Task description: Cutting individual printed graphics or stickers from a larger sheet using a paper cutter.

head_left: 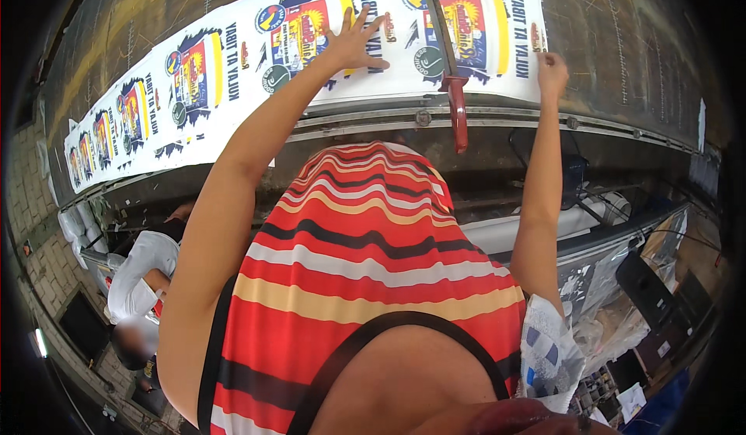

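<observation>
A long white printed sheet (402,42) with repeated colourful graphics runs across the table from far left to right of centre. My left hand (359,42) lies on it with fingers spread, pressing near the middle prints. At the sheet's right end, my right hand (552,73) has its fingers curled in a pinch on the edge. Between my hands, a long dark blade (440,23) lies across the sheet. Its red handle (458,120) sticks out over the table's near edge, and neither hand touches it.
The dark, scratched table (622,54) has a metal rail (513,114) along its near side. A white roll (497,233) sits below on the right, near clear plastic (614,279) and a dark screen-like panel (645,287). Another person (140,279) is at lower left.
</observation>
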Demonstrator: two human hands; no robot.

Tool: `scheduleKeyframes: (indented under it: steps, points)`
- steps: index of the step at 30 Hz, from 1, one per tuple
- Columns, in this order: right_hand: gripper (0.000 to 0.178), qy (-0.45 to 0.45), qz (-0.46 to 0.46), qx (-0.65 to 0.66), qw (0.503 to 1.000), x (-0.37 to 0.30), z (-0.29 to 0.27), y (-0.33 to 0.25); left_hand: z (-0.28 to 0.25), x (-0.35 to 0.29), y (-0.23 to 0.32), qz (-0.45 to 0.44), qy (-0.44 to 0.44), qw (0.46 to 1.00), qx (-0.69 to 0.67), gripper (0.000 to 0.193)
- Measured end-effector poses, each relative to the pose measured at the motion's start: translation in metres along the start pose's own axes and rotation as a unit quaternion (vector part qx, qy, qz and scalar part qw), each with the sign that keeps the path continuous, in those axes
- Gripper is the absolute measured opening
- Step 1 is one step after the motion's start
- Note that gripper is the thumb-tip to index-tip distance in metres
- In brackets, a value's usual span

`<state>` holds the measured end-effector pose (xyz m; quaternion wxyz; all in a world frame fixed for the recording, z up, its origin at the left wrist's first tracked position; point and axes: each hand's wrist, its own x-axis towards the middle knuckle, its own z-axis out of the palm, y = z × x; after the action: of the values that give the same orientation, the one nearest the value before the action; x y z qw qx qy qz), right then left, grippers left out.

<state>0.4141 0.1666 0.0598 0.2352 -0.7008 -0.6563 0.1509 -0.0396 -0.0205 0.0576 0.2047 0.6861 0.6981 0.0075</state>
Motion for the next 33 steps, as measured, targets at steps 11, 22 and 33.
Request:
scheduleKeyframes:
  steps: [11, 22, 33]
  points:
    - [0.062, -0.224, -0.138, 0.145, 0.954, -0.224, -0.100, -0.236, 0.003, 0.046, 0.025, -0.001, 0.020, 0.999, 0.027, 0.124]
    - [0.054, -0.294, -0.091, 0.032, 0.951, -0.258, -0.038, -0.185, 0.010, 0.053, 0.027, -0.001, 0.035, 0.999, 0.021, 0.123]
    - [0.057, -0.247, -0.119, -0.008, 0.962, -0.277, 0.030, -0.134, 0.014, 0.056, 0.026, -0.001, 0.027, 0.999, 0.020, 0.126]
